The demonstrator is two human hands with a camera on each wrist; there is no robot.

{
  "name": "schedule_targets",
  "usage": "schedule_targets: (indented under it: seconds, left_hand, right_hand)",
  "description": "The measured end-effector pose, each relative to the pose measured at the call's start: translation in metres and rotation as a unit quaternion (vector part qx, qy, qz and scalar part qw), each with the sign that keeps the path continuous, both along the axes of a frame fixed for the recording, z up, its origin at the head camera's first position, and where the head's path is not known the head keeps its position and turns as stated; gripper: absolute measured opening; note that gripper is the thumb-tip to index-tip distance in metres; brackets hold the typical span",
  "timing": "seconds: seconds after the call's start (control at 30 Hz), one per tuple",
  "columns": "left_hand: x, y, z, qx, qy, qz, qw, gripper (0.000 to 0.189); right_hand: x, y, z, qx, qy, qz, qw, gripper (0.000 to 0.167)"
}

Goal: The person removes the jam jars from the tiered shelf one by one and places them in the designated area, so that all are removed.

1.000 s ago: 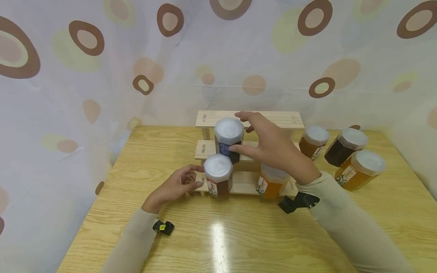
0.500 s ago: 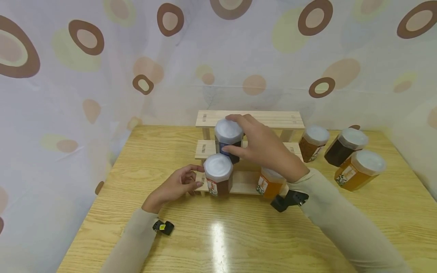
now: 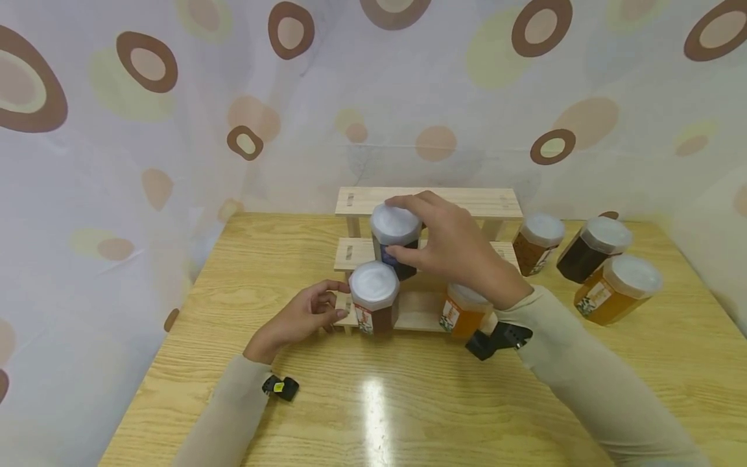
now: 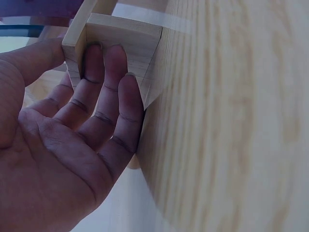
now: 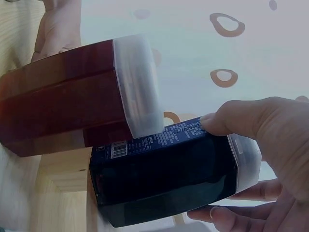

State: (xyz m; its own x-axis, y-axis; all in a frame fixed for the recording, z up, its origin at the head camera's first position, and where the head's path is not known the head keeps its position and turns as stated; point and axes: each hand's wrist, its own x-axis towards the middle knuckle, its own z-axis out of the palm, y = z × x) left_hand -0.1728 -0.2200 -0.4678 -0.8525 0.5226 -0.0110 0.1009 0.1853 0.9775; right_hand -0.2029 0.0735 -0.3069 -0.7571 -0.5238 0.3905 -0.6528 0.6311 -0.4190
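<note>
My right hand [image 3: 458,250] grips a dark octagonal jar [image 3: 404,259] with a pale lid and blue label, its thumb on the label and fingers on the far side. The jar stands on the middle tier of a stepped wooden rack [image 3: 428,202]. At the rack's lower left end is my left hand [image 3: 300,318]; in the left wrist view its thumb and curled fingers hold the wooden end piece [image 4: 123,41]. A reddish-brown jar [image 3: 373,301] on the bottom tier stands just in front of the dark one. An amber jar [image 3: 462,314] is farther right on that tier, partly behind my right wrist.
Right of the rack, on the wood-grain table [image 3: 327,402], stand a brown jar [image 3: 533,246], a black jar [image 3: 589,253] and a golden jar [image 3: 613,292]. A patterned cloth [image 3: 373,84] hangs behind. The rack's top tier bears no jars.
My right hand has moved left and closed on the dark jar, which has then shifted slightly right. The left hand has kept its place at the rack.
</note>
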Motion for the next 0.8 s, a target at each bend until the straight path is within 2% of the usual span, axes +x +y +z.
schedule_targets:
  seconds: [0.27,0.6,0.8]
  left_hand:
    - [0.001,-0.001,0.0,0.001,-0.002,0.001,1.0,0.043]
    - [0.0,-0.002,-0.001,0.003,-0.003,0.0,1.0,0.044]
    - [0.001,-0.002,0.0,0.005,-0.005,-0.001,1.0,0.044]
  right_hand:
    - [0.001,0.012,0.009,-0.014,0.026,-0.021,0.9994,0.062]
    - [0.003,0.036,0.023,-0.068,0.066,-0.015,0.9954,0.058]
    - [0.005,0.052,0.03,-0.09,0.077,-0.028,0.9925,0.058]
